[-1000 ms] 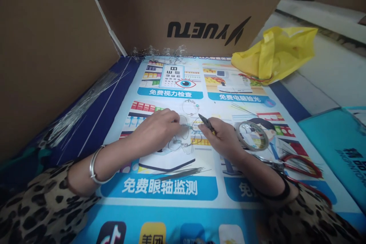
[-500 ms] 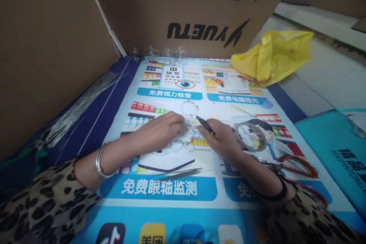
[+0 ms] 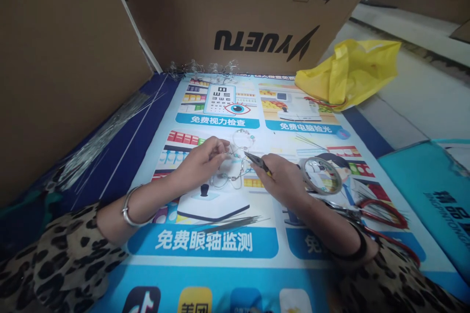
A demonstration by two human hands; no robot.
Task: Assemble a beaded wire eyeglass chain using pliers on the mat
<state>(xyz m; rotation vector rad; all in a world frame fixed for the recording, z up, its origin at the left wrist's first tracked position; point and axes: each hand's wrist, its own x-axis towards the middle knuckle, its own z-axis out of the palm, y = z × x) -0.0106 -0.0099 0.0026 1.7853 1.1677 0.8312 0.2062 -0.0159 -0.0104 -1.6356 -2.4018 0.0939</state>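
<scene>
My left hand (image 3: 206,160) pinches the upper left part of a beaded wire piece (image 3: 235,177), whose thin loops hang over the printed sheet. In my right hand (image 3: 282,176) are dark-nosed pliers (image 3: 259,162) with a bit of yellow on the handle. Their tip points left and lies at the wire close to my left fingertips; whether the jaws grip it is too small to tell. Just above, a round beaded wire loop (image 3: 243,140) rests on the sheet.
A roll of clear tape (image 3: 322,176) and red-handled scissors (image 3: 384,212) lie right of my right hand. Loose wires (image 3: 235,222) lie in front. Farther back are a yellow bag (image 3: 348,76), wire pieces (image 3: 215,69) and a cardboard box (image 3: 257,5). A wire bundle (image 3: 99,137) lies left.
My left hand has shifted slightly left and turned, so its thumb and finger pinch now show. The pliers in my right hand have moved a little left and down.
</scene>
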